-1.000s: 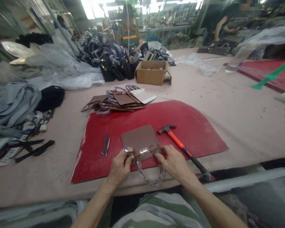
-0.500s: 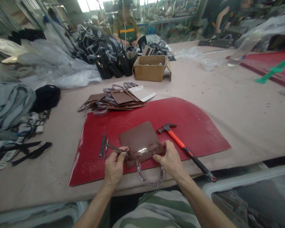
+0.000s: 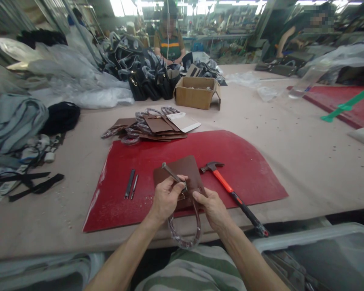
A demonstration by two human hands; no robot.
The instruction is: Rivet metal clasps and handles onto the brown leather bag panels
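Note:
A brown leather bag panel [image 3: 186, 166] lies on the red mat [image 3: 245, 161], its plastic-wrapped handle [image 3: 183, 242] looping over the mat's near edge. My left hand [image 3: 166, 198] pinches a narrow brown strap [image 3: 170, 171] with a metal tip, held over the panel's middle. At the panel's right side, the fingers of my right hand [image 3: 210, 206] are closed on its edge, thumb on top. The metal clasp is mostly hidden by my left fingers. A claw hammer [image 3: 223, 180] with an orange and black handle rests right of the panel. Two metal punches [image 3: 130, 184] lie to its left.
Several brown bag panels with wrapped handles [image 3: 160, 125] are piled behind the mat. Beyond are a cardboard box [image 3: 194, 93] and black bags [image 3: 139, 85]. Grey straps [image 3: 15, 125] heap at left. A plastic bin [image 3: 321, 242] sits below the table edge. Other people work farther back.
My left hand has moved right with the strap, from beside the panel to over its clasp. My right hand has shifted slightly, and the near part of the panel is now lifted and folded.

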